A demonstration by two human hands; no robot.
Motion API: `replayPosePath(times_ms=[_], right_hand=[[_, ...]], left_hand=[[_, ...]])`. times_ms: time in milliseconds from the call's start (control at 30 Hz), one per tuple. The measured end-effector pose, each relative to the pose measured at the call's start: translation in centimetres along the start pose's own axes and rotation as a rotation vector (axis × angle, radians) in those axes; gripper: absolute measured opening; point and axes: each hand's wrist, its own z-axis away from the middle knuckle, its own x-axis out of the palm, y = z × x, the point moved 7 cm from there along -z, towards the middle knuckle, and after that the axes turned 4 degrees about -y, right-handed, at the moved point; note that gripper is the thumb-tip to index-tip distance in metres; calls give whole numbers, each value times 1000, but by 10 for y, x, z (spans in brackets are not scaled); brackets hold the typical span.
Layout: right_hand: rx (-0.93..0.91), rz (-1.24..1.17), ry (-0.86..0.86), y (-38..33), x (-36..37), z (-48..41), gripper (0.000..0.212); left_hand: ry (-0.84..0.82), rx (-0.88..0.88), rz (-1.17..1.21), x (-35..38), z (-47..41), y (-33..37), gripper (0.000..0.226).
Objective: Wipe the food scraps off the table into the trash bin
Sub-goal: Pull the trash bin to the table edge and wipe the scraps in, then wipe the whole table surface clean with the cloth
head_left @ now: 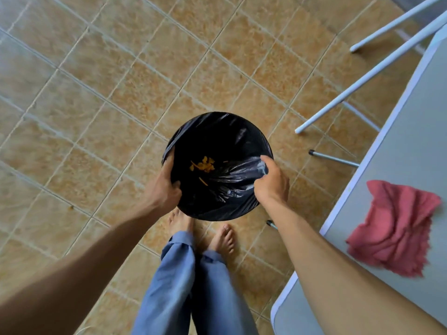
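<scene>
A round trash bin (227, 131) lined with a black plastic bag is over the tiled floor, just in front of my bare feet. Orange food scraps (204, 164) lie at the bottom of the bag. My left hand (167, 187) grips the bin's left rim. My right hand (272, 182) grips the right rim, pinching a fold of the bag. A crumpled red cloth (396, 228) lies on the grey table (416, 131) at the right, hanging slightly over its near edge.
The table's edge runs diagonally along the right side. White and grey metal legs (358, 85) stand on the floor beyond the bin, to the right. Tan tiled floor (96, 105) spreads left and ahead.
</scene>
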Motion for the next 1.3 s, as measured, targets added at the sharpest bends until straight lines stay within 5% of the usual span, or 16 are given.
replayPosePath(times_ms=[233, 500, 700, 800, 867, 967, 1067, 1167, 1233, 1300], right_hand=[[149, -196, 171, 29, 22, -39, 67], [345, -262, 9, 54, 41, -44, 58], [65, -322, -152, -19, -21, 31, 42], [-82, -485, 74, -30, -93, 84, 23], [-147, -557, 395, -11, -145, 111, 19], [-127, -274, 847, 38, -180, 133, 38], [-178, 186, 687, 63, -149, 121, 57], [-460, 462, 480, 77, -161, 91, 57], [-489, 510, 525, 89, -206, 60, 55], [-290, 372, 671, 101, -250, 26, 55]], left_hand=[[-116, 91, -25, 38, -66, 9, 86], [-320, -29, -116, 66, -73, 15, 80], [-259, 0, -206, 42, -33, 67, 65], [-223, 181, -196, 39, -1, 133, 58], [-217, 306, -185, 40, 23, 176, 55], [-230, 450, -163, 54, 57, 226, 55], [-214, 541, -154, 79, 86, 255, 60], [-109, 619, -171, 101, 111, 274, 64], [-15, 743, -250, 120, 123, 282, 65], [25, 811, -318, 149, 130, 280, 68]])
